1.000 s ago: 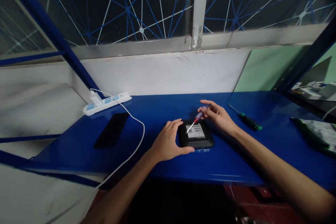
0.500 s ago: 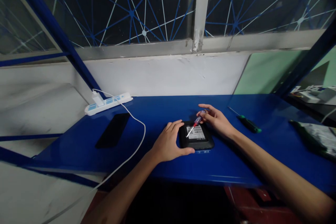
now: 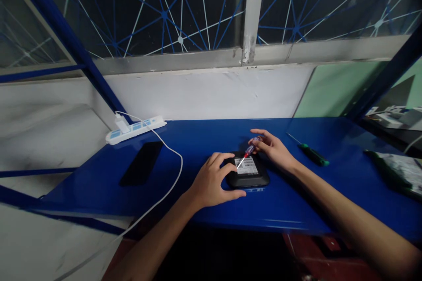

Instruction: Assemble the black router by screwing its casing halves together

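Note:
A black flat box-shaped device [image 3: 249, 181] with a white label [image 3: 248, 166] lies on the blue table. My left hand [image 3: 212, 181] is at its left side with fingers spread. One finger reaches the far edge, another bends to the screwdriver's tip, and the thumb stretches along the near side. In my right hand [image 3: 272, 151] is a screwdriver [image 3: 253, 145] with a clear purplish handle and a red collar. Its shaft slants down to the left over the label. The tip is partly hidden by the left finger; whether it touches the device I cannot tell.
A green-handled screwdriver [image 3: 313, 154] lies to the right, and a silvery bag [image 3: 400, 169] rests farther right. To the left are a black flat panel [image 3: 141, 163] and a white power strip [image 3: 136, 129]. A white cable [image 3: 180, 169] runs across the table's left part.
A finger of my left hand has moved from the device's edge onto the label, to the screwdriver's tip. The right hand and screwdriver have shifted only slightly.

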The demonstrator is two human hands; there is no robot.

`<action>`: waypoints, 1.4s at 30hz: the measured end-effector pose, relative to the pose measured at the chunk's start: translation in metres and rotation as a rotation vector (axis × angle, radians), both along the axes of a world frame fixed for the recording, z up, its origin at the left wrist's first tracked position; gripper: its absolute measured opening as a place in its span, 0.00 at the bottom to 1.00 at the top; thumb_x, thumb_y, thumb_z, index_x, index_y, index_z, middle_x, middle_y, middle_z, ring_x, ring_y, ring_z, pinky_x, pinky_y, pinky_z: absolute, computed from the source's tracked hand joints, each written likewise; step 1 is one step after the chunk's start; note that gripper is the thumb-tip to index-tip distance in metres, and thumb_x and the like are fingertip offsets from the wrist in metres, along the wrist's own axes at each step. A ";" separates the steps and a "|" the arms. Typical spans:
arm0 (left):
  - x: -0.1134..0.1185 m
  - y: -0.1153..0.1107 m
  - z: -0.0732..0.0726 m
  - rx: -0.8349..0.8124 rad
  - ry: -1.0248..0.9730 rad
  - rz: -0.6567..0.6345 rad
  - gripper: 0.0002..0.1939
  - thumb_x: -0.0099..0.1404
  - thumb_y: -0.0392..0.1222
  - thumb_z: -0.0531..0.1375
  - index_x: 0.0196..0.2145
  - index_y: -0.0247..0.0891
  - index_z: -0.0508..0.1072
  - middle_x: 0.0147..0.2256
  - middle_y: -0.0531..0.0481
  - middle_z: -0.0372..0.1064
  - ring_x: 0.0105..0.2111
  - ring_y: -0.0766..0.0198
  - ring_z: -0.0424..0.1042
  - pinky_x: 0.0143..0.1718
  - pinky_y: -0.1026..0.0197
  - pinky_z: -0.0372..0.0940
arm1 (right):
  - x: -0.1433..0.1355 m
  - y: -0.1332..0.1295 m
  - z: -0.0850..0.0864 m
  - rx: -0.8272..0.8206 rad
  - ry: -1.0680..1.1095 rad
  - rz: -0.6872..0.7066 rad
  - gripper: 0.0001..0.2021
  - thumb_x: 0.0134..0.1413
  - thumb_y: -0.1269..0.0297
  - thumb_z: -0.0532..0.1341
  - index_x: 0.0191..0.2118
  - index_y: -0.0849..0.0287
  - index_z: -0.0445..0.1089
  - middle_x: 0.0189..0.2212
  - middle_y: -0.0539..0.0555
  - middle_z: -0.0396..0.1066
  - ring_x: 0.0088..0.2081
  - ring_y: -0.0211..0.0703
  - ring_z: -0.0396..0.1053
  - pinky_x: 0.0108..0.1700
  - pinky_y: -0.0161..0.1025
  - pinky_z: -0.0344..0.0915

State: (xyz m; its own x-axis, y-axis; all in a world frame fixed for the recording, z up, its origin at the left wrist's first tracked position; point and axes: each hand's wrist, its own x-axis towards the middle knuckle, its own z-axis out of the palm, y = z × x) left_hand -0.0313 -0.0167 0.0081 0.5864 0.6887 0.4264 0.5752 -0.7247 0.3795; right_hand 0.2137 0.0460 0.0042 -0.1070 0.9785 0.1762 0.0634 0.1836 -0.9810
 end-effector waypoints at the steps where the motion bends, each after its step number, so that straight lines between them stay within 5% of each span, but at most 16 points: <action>1: 0.000 0.000 0.000 0.008 -0.007 -0.002 0.23 0.54 0.56 0.73 0.41 0.43 0.73 0.56 0.43 0.66 0.54 0.45 0.66 0.54 0.42 0.66 | 0.000 0.000 -0.001 -0.007 0.009 -0.004 0.23 0.50 0.51 0.66 0.51 0.54 0.69 0.35 0.53 0.78 0.31 0.43 0.74 0.37 0.46 0.73; 8: 0.000 0.001 -0.003 0.050 -0.094 -0.047 0.19 0.56 0.52 0.72 0.41 0.42 0.75 0.49 0.44 0.74 0.49 0.49 0.70 0.51 0.45 0.67 | 0.009 0.011 -0.003 0.139 0.080 -0.290 0.25 0.48 0.50 0.69 0.49 0.56 0.68 0.25 0.45 0.70 0.26 0.39 0.69 0.37 0.44 0.72; 15: -0.001 -0.001 -0.006 0.175 -0.152 -0.042 0.12 0.60 0.50 0.69 0.36 0.41 0.75 0.42 0.45 0.78 0.43 0.51 0.72 0.44 0.47 0.69 | 0.026 0.017 0.002 0.267 0.090 -0.480 0.22 0.54 0.50 0.66 0.49 0.57 0.68 0.32 0.50 0.71 0.28 0.40 0.72 0.36 0.45 0.74; 29: 0.002 0.001 -0.004 0.075 -0.056 0.013 0.14 0.60 0.47 0.68 0.39 0.40 0.70 0.44 0.45 0.73 0.43 0.51 0.70 0.45 0.47 0.68 | 0.022 0.008 0.004 0.384 -0.127 -0.466 0.16 0.61 0.54 0.61 0.51 0.53 0.66 0.34 0.49 0.68 0.27 0.38 0.71 0.34 0.41 0.71; 35: 0.002 0.003 -0.006 -0.046 0.045 0.109 0.31 0.57 0.55 0.70 0.52 0.39 0.67 0.58 0.37 0.64 0.58 0.42 0.63 0.55 0.39 0.64 | 0.018 0.002 0.004 0.449 -0.274 -0.476 0.17 0.63 0.55 0.59 0.54 0.55 0.67 0.35 0.52 0.71 0.28 0.40 0.73 0.35 0.43 0.70; 42: 0.001 0.007 -0.012 -0.166 0.105 0.130 0.47 0.55 0.65 0.68 0.63 0.36 0.60 0.65 0.34 0.56 0.65 0.40 0.56 0.63 0.38 0.57 | 0.013 -0.002 0.005 0.408 -0.209 -0.319 0.25 0.64 0.54 0.58 0.64 0.50 0.61 0.52 0.58 0.73 0.38 0.46 0.78 0.44 0.48 0.75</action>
